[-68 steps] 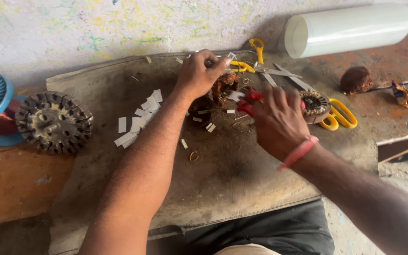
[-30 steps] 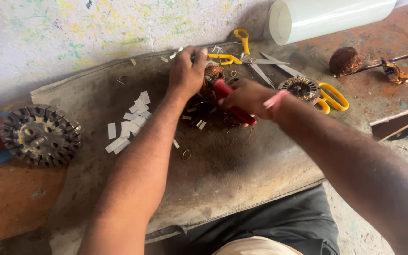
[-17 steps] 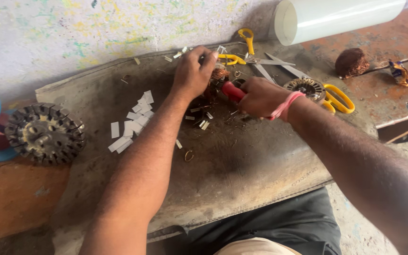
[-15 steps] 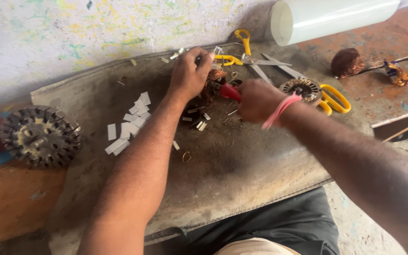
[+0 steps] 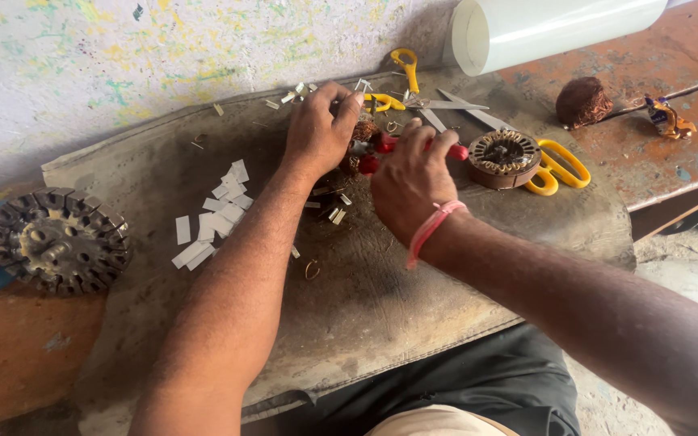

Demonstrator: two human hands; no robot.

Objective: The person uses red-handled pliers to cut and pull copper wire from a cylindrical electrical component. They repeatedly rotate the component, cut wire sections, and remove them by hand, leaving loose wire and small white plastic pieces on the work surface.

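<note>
Left hand (image 5: pixel 317 133) on copper-wound stator (image 5: pixel 359 141), right hand (image 5: pixel 409 182) gripping red-handled tool (image 5: pixel 414 148), yellow scissors (image 5: pixel 555 165) beside

Bare forearms, pink wristband (image 5: pixel 432 229), dark trousers (image 5: pixel 478 383)

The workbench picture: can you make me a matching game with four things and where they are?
Things:
1. white roll
2. paper strips
3. toothed metal core
4. red-handled tool

Places:
A. in the right hand
B. far left edge of the bench
C. on the mat, left of the left hand
D. top of the picture, by the wall

Pairs: 1-D, 2-C, 3-B, 4-A
</note>
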